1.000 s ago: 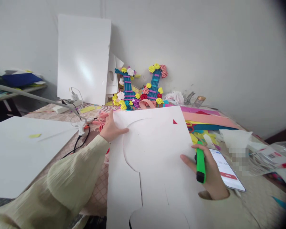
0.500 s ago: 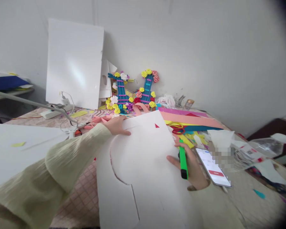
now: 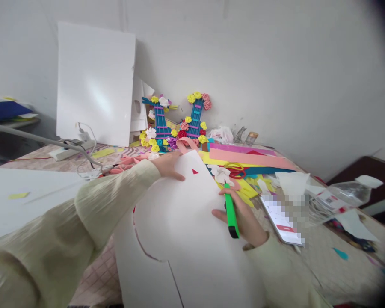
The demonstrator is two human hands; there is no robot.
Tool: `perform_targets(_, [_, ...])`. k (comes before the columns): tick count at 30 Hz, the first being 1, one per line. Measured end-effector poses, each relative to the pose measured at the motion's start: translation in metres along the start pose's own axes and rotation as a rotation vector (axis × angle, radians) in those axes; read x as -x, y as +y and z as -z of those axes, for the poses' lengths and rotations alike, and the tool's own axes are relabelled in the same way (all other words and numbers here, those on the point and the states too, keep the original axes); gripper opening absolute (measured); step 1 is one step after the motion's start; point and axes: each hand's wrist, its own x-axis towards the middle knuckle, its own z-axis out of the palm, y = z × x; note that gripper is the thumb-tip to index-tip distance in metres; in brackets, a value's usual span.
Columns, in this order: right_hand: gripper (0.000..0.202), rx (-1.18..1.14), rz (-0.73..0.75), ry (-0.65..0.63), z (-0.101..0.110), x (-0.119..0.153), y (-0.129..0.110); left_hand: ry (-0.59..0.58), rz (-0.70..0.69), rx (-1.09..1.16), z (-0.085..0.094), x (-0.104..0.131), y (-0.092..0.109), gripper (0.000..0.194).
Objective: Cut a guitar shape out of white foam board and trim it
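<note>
A large white foam board [image 3: 179, 214] lies before me, with a dark curved line and a straight line on its left part. A small red triangle [image 3: 195, 171] sits near its far end. My left hand [image 3: 169, 166] grips the board's far left edge, its thumb on the upper face and its fingers partly hidden. In my right hand [image 3: 248, 220] is a green utility knife [image 3: 231, 214] with a black end, tip pointing away from me. That hand rests by the board's right edge.
Blue decorations with paper flowers [image 3: 162, 122] stand by the wall beside a leaning white panel [image 3: 96, 85]. Red-and-yellow scissors [image 3: 237, 170], coloured paper strips [image 3: 253, 156], a phone [image 3: 280, 222] and a plastic bottle [image 3: 349, 194] lie rightward. A power strip [image 3: 72, 149] is left.
The board has shifted left and turned slightly. My left hand has moved a little right along its far edge, and my right hand has come left with the knife.
</note>
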Motion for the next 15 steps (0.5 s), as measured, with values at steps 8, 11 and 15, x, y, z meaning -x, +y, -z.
perform_targets(8, [0.036, 0.006, -0.026, -0.032, -0.006, -0.006, 0.001, 0.007, -0.053, -0.01, -0.009, 0.003, -0.01, 0.085])
perform_targets(11, [0.037, 0.002, -0.035, -0.043, -0.007, -0.007, 0.001, 0.006, -0.081, -0.016, -0.009, 0.003, -0.012, 0.085])
perform_targets(15, [0.04, -0.016, -0.033, -0.055, -0.011, -0.008, 0.002, -0.001, -0.103, -0.017, -0.009, 0.002, -0.014, 0.089])
